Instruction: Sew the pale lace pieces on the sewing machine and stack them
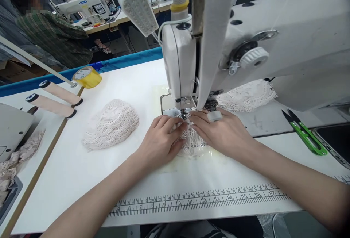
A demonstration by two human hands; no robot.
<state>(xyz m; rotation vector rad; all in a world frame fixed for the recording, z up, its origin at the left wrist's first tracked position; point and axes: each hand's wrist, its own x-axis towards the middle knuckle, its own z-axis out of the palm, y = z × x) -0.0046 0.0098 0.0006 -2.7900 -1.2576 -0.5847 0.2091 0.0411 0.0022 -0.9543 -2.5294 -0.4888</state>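
L hand & R hand lie flat, fingers spread, pressing lace on the table under the needle of the machine. Lace pile to the left, more lace behind. Snips to the right, tape far left.

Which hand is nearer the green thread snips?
Right. The right hand presses the lace by the needle, with the snips lying off to its right; the left hand is on the lace's other side, farther away.

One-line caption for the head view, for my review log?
Under the sewing machine, left hand and right hand press lace, a lace pile beside.
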